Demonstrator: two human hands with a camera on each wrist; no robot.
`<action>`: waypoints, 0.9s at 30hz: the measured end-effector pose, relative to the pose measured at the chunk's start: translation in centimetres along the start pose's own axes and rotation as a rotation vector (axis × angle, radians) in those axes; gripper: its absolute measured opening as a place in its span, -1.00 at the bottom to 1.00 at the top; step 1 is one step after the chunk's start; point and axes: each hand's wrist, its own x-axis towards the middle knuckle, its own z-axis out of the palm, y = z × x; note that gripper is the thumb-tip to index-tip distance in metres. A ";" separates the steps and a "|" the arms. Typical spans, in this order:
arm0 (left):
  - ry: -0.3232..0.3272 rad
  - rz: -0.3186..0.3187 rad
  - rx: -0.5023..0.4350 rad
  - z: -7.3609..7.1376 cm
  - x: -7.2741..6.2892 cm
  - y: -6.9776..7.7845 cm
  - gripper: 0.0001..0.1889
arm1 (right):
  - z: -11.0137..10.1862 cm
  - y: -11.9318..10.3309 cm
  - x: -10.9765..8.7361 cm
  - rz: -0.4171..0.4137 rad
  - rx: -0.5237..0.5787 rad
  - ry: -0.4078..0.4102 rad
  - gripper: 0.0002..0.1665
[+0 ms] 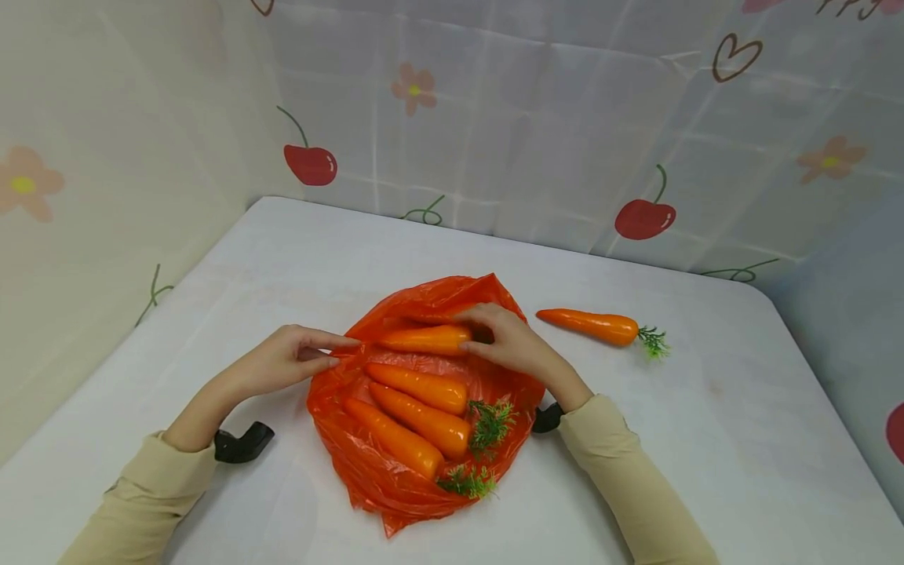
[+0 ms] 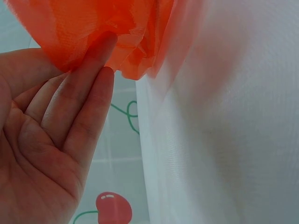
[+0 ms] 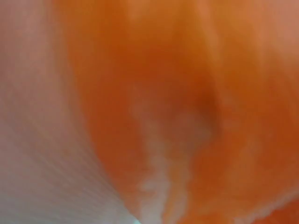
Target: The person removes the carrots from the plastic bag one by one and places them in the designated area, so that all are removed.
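Note:
A thin red plastic bag (image 1: 424,297) lies spread on the table with several orange carrots on it, among them a lower carrot (image 1: 395,439). My left hand (image 1: 282,359) pinches the bag's left edge. The left wrist view shows the bag (image 2: 93,28) between the fingers of that hand (image 2: 51,130), the outer fingers fairly straight. At the thick end of the uppermost carrot (image 1: 424,340), my right hand (image 1: 512,339) grips it with thumb and fingers; its leafy top is hidden. The right wrist view is a blur of orange plastic (image 3: 177,107).
Another carrot (image 1: 589,325) with green leaves lies on the white table (image 1: 706,439), right of the bag. Black wrist-worn pieces (image 1: 243,442) show by both sleeves. A printed curtain (image 1: 494,141) stands behind the table.

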 end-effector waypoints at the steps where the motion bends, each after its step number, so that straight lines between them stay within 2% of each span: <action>1: 0.001 0.000 0.000 0.0 0.0 0.0 -0.66 | 0.1 0.1 0.0 -0.005 -0.012 0.000 -0.51; 7: 0.002 -0.001 0.004 0.0 0.0 -0.1 -0.66 | 0.4 0.4 0.1 -0.038 -0.067 -0.003 -0.52; 16: -0.012 0.007 0.010 -0.1 0.1 0.0 -0.65 | 0.7 0.4 -0.1 -0.047 -0.169 -0.061 -0.38; 27: -0.006 0.008 0.008 0.0 0.0 -0.2 -0.65 | 0.6 0.4 -0.3 -0.044 -0.142 -0.056 -0.42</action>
